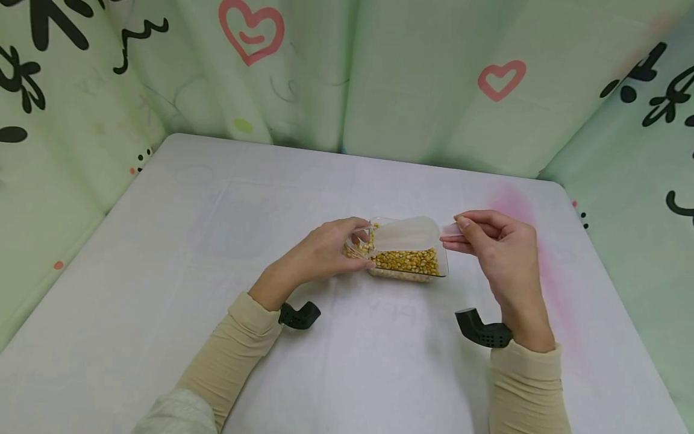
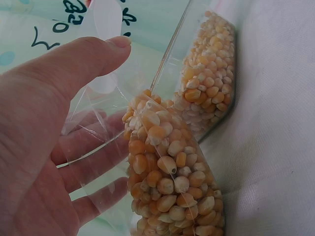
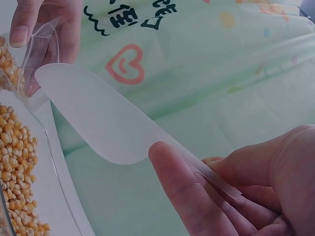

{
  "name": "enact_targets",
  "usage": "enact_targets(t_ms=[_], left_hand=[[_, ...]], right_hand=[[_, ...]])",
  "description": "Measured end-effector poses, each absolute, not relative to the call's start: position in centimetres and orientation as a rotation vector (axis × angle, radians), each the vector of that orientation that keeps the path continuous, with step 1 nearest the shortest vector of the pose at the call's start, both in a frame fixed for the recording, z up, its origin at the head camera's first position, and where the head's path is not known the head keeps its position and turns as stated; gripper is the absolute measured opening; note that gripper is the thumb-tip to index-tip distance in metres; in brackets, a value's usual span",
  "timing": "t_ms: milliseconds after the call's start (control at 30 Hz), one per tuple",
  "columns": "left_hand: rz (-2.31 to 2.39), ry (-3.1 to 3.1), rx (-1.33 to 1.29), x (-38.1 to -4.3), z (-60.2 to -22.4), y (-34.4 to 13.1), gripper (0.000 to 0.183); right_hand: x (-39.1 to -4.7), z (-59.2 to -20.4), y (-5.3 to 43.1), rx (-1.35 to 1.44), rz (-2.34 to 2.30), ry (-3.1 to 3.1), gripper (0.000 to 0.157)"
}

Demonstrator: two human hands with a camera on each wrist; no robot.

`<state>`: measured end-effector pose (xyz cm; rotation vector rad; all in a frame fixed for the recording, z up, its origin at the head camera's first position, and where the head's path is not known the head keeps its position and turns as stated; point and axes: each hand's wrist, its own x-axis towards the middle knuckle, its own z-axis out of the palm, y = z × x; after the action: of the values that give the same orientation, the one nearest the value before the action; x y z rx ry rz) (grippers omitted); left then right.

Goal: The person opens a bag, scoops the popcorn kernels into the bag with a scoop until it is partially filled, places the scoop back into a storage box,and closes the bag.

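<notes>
A clear rectangular container (image 1: 443,268) holds yellow corn kernels (image 1: 406,261). Over it lies the broad blade of a white plastic scoop (image 1: 406,234), its tip pointing at the bag on the left. My right hand (image 1: 501,241) pinches the scoop's handle between thumb and fingers; in the right wrist view the blade (image 3: 98,115) carries no visible kernels. At the container's left end, my left hand (image 1: 331,247) holds a clear plastic bag (image 3: 42,54) by its opened mouth, thumb on one side and fingers on the other. Corn kernels (image 2: 172,182) fill the bag's lower part.
A white cloth covers the table (image 1: 217,361). Pale green curtains (image 1: 434,108) with hearts and black lettering stand along its back and sides. A black camera mount (image 1: 300,315) sits on the left wrist, another mount (image 1: 482,330) on the right.
</notes>
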<state>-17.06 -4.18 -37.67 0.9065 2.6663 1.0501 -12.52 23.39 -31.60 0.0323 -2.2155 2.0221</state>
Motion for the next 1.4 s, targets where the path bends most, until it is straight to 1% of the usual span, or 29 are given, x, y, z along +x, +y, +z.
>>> enact_targets(t_ms=[300, 533, 767, 1033, 1233, 1400], left_hand=[[1.041, 2.671, 0.916, -17.1, -37.7, -4.2, 0.069], [1.042, 2.675, 0.945, -17.0, -37.6, -4.3, 0.061], [1.061, 2.661, 0.922, -17.0, -37.6, -4.3, 0.06], [1.082, 2.641, 0.887, -17.0, -37.5, -4.2, 0.055], [1.12, 2.619, 0.818, -17.0, -37.5, -4.1, 0.048], [1.144, 2.637, 0.804, -17.0, -37.6, -4.1, 0.037]], right_hand=[[-12.5, -31.5, 23.5, 0.019, 2.001, -2.231, 0.022], [-12.4, -31.6, 24.1, 0.066, 2.068, -2.153, 0.025], [-12.4, -31.5, 24.9, 0.086, 2.135, -2.037, 0.021], [-12.4, -31.5, 25.3, 0.044, 2.15, -2.01, 0.021], [-12.6, -31.6, 25.6, -0.01, 2.128, -2.028, 0.02], [-12.8, -31.9, 25.8, -0.067, 2.069, -2.116, 0.021]])
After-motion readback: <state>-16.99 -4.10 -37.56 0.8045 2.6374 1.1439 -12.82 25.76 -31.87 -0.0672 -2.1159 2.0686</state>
